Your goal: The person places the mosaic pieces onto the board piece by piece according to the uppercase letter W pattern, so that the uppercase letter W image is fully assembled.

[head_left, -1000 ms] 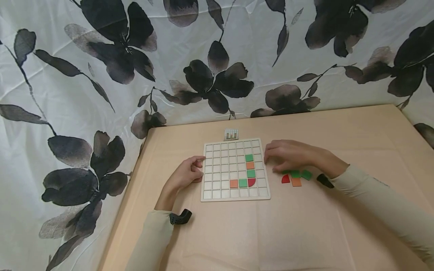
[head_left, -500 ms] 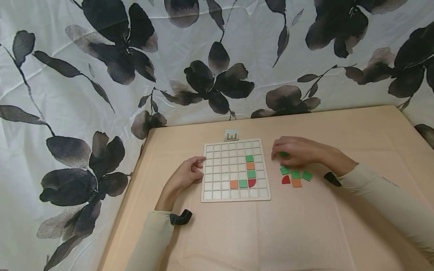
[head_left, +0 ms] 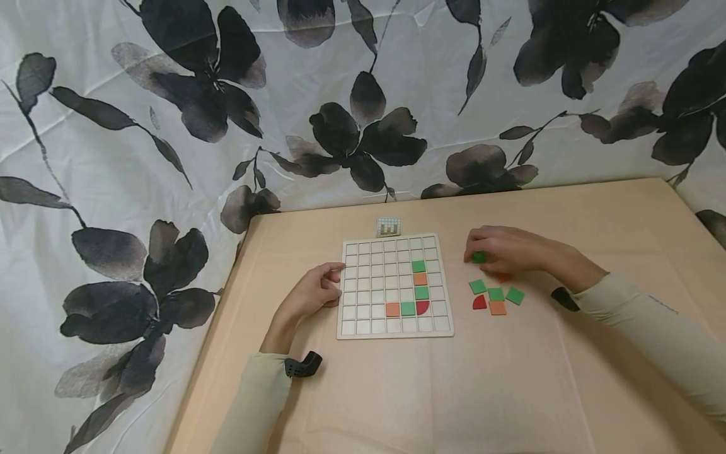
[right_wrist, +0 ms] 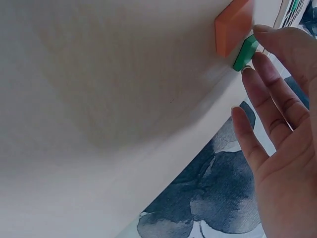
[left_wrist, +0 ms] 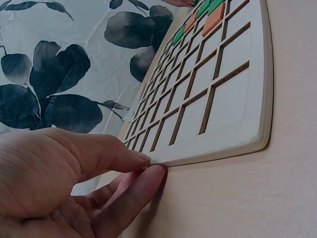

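A white grid board (head_left: 362, 284) lies on the table, with green, orange and red tiles set in several of its squares. At its left edge, my left hand (head_left: 309, 291) pinches the rim between thumb and fingertip, as the left wrist view shows up close. Right of the board, my right hand (head_left: 510, 247) holds a green square tile (right_wrist: 245, 52) between thumb and fingers. An orange tile (right_wrist: 233, 27) lies on the table close by that hand, partly under it in the head view.
Loose green tiles (head_left: 496, 294), a red quarter-round tile (head_left: 479, 302) and an orange tile (head_left: 497, 308) lie right of the board. Behind the board's far edge is a small patterned card (head_left: 388, 227). A floral cloth (head_left: 317, 63) hangs behind the table (head_left: 386, 403).
My right hand has moved right, away from the board, with a green tile coming into view in its fingers. Loose tiles beneath it are uncovered. The left hand stays at the board's edge.
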Demonstrator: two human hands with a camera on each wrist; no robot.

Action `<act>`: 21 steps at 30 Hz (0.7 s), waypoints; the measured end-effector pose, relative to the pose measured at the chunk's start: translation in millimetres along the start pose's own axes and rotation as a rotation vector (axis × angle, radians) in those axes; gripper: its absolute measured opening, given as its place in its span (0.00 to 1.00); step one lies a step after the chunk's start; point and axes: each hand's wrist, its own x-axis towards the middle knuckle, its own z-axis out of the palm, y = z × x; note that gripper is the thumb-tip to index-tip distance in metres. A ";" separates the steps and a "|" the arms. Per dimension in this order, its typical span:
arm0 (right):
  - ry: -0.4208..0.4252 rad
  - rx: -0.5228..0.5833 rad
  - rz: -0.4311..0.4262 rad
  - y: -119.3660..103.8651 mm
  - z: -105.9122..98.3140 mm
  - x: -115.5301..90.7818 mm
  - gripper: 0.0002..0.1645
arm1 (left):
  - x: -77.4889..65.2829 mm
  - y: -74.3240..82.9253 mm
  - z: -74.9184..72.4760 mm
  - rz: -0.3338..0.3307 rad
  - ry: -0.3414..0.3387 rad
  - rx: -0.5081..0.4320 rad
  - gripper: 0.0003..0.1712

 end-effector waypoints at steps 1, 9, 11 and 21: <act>0.000 0.003 0.001 0.3 0.3 -0.1 0.14 | 0.0 -0.3 -0.1 0.001 0.000 0.000 0.36; -0.001 0.006 0.028 2.1 1.2 1.0 0.15 | 0.3 0.8 -0.5 0.002 -0.004 -0.002 0.37; 0.002 0.009 0.030 2.7 1.6 1.1 0.16 | 0.4 1.3 -0.6 0.001 -0.002 -0.003 0.37; -0.012 0.019 0.161 -0.4 -3.3 0.6 0.17 | 1.4 -0.4 -0.4 0.002 -0.002 -0.006 0.37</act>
